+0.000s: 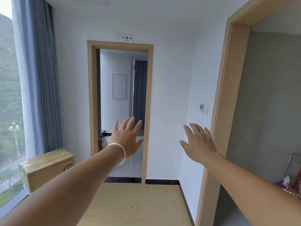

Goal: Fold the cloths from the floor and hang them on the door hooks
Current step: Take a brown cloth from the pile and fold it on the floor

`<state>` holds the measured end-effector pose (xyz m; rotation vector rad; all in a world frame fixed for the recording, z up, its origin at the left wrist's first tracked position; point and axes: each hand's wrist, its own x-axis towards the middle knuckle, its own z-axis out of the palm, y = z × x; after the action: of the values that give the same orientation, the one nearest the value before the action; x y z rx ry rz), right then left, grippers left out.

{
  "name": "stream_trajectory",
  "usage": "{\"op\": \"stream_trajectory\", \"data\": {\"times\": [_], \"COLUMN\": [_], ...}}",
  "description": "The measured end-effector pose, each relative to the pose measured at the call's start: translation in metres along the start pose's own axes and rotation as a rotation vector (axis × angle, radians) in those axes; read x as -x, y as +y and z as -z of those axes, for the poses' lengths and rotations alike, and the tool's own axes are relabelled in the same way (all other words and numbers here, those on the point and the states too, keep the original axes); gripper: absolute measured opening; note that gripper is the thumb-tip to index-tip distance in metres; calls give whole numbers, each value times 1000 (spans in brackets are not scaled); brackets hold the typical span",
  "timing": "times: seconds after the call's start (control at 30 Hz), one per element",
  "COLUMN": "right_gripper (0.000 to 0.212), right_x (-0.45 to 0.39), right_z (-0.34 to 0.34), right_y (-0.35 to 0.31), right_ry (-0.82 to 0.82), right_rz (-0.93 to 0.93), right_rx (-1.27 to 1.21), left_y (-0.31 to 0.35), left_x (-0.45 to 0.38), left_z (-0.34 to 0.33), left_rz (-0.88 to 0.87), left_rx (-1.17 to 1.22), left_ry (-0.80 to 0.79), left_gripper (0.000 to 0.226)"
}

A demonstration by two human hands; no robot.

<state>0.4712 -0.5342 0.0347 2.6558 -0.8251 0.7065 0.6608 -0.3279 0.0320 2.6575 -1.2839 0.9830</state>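
Observation:
Both my arms reach forward at chest height in a small hallway. My left hand [127, 138], with a silver bangle on the wrist, has its fingers spread and holds nothing; it is seen against an open doorway [120, 46] straight ahead. My right hand [199, 144] is also spread and holds nothing, in front of the white wall near a second wooden door frame [223, 98] on the right. No cloths and no door hooks show in this view. A red patterned item [291, 191] lies low at the far right edge, partly cut off.
A cardboard box [47, 168] sits by the window at lower left, under blue curtains [44, 79]. A wall switch panel [203, 108] is on the right wall. Wooden floor [138, 206] runs up to the doorway, with a sign [124, 38] above it.

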Motion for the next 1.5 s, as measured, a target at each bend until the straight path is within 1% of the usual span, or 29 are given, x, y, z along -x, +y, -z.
{"op": "stream_trajectory", "data": {"times": [0.17,0.4,0.57,0.87,1.1,1.33,1.5], "right_gripper": [62,61,61,63,63,63,63], "right_x": [-51,-117,-180,-305,-365,-441,-527], "right_z": [-37,-99,-147,-221,-279,-340,-376], "right_y": [-1,22,56,140,181,205,204], "right_ry": [-2,-8,7,39,10,-9,9], "right_rz": [-3,31,51,104,108,84,95], "right_rx": [-4,-15,-35,-71,-95,-58,-6], "left_y": [-10,5,28,76,100,97,78], "left_x": [-55,-131,-195,-327,-401,-491,-562], "left_z": [-44,-116,-154,-211,-262,-330,-386], "left_rz": [-19,-28,-31,6,-10,-18,-9], "left_rx": [23,50,16,-25,-28,-14,24], "left_ry": [-14,-42,-55,-46,-58,-74,-33], "left_gripper": [72,72,71,69,68,69,69]}}
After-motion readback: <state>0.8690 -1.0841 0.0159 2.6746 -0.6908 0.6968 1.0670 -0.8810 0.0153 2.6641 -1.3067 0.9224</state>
